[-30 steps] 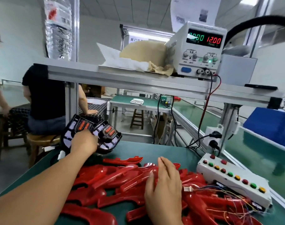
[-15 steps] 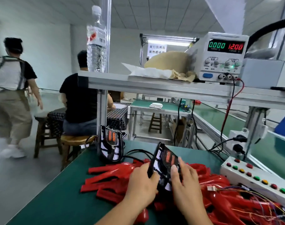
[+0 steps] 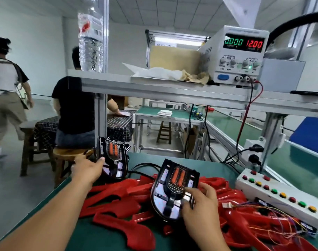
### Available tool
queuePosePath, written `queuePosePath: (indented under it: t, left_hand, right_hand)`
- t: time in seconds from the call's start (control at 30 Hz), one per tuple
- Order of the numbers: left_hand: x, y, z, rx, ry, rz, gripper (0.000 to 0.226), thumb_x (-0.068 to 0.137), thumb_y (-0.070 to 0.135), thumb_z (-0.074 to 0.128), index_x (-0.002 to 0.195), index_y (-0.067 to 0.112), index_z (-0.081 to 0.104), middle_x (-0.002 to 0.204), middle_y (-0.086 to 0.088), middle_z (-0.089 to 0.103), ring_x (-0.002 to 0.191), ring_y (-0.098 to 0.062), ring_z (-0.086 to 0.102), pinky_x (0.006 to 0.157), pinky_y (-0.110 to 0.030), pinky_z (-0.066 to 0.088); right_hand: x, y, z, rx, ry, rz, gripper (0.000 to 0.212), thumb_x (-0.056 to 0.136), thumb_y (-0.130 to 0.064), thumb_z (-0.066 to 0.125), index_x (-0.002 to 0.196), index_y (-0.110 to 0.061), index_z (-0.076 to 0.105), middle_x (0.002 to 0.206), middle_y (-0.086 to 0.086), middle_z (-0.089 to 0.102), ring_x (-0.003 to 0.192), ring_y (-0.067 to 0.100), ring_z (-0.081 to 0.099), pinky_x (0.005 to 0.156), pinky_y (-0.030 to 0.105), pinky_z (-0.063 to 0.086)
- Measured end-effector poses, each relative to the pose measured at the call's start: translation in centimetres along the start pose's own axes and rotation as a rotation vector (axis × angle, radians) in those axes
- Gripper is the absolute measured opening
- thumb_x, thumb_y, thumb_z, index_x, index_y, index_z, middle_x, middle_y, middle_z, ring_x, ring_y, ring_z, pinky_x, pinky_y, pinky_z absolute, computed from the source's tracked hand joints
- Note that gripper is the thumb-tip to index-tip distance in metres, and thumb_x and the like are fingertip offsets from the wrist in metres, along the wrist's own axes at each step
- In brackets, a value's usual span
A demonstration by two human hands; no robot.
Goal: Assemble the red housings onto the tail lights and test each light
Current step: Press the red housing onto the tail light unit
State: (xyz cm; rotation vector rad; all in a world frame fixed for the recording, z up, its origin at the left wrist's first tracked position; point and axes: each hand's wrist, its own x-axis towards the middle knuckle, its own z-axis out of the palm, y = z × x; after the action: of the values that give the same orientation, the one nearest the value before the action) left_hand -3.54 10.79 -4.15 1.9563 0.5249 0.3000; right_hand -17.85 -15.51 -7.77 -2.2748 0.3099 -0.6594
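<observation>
Green bench (image 3: 96, 238), red housings (image 3: 118, 196) piled mid, 1 tail light (image 3: 114, 156) upright far L, white btn box (image 3: 281, 201) R

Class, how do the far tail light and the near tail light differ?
The far tail light stands upright; the near tail light is tilted back over the red housings. The left hand holds the far one's side; the right hand grips the near one's lower corner. Both have black frames, twin orange lenses and no housing fitted.
</observation>
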Motion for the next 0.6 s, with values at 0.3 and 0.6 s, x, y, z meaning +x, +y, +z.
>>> queuePosePath:
  t: [0.3, 0.6]
  left_hand:
    - [0.2, -1.4, 1.0, 0.216, -0.122, 0.141, 0.065, 0.097, 0.034, 0.057, 0.148, 0.001, 0.034, 0.148, -0.025, 0.041, 0.134, -0.042, 0.041, 0.106, -0.045, 0.037]
    - [-1.6, -2.3, 0.4, 0.254, -0.182, 0.248, 0.069, 0.098, 0.025, 0.053, 0.156, 0.017, 0.018, 0.148, -0.020, 0.043, 0.116, -0.037, 0.055, 0.089, -0.039, 0.045]
  right_hand:
    - [0.2, -0.1, -0.4, -0.009, -0.075, 0.136, 0.056, 0.089, -0.016, 0.055, 0.142, -0.026, 0.036, 0.112, 0.005, 0.068, 0.102, 0.027, 0.062, 0.071, 0.027, 0.035]
    - [0.6, -2.6, -5.2, 0.263, 0.131, 0.026, 0.032, 0.093, -0.008, 0.054, 0.083, -0.036, 0.067, 0.073, -0.013, 0.069, 0.074, 0.006, 0.066, 0.066, 0.019, 0.052]
